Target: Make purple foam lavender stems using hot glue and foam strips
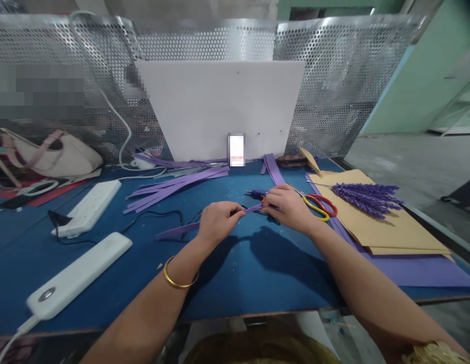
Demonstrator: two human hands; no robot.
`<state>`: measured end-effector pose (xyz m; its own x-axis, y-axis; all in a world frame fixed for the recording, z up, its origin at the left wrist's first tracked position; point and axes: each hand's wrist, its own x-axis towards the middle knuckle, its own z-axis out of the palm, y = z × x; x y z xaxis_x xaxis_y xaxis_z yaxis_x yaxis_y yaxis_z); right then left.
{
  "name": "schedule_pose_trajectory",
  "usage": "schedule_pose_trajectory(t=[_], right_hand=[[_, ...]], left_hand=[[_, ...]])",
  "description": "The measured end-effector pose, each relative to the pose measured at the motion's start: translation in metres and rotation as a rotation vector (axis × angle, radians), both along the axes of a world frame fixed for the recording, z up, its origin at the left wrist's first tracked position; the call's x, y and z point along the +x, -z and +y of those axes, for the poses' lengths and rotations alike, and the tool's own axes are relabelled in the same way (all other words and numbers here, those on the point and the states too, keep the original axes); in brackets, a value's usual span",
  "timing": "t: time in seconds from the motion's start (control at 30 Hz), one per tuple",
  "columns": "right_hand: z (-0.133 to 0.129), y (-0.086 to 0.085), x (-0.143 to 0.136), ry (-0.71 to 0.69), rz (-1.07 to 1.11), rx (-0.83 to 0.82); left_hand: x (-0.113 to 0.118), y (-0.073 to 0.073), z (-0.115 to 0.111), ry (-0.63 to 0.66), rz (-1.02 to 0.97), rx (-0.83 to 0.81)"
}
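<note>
A narrow purple strip (177, 231) runs between my two hands above the blue table. My left hand (219, 221) pinches it near the middle, and its loose end trails out to the left. My right hand (286, 207) is closed on the other end, with fingertips hiding that part. Just behind the right hand lies a dark blue tool with a pointed tip (255, 193), partly covered by the hand. Scissors with red and yellow handles (322, 205) rest to the right of that hand. A pile of cut purple strips (177, 185) lies further back on the left.
On the right, purple lavender-like stems (366, 198) rest on tan sheets (401, 235) over purple sheets (420, 270). A lit phone (237, 150) leans against a white board (227, 106). At left are a white power strip (88, 207), a long white device (81, 273) and black cables.
</note>
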<state>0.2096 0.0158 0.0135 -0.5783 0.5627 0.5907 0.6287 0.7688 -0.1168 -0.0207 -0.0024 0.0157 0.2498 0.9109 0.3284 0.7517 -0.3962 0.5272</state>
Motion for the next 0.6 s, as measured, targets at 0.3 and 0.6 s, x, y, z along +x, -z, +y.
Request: schedule_pose_trajectory(t=[0.3, 0.6], right_hand=[[-0.0036, -0.0002, -0.0045, -0.039, -0.045, -0.027], [-0.0062, -0.0014, -0.0078, -0.046, -0.057, -0.034]], left_hand=[[-0.0004, 0.0007, 0.0006, 0.055, -0.022, 0.008], [0.0001, 0.0057, 0.0032, 0.063, -0.039, -0.023]])
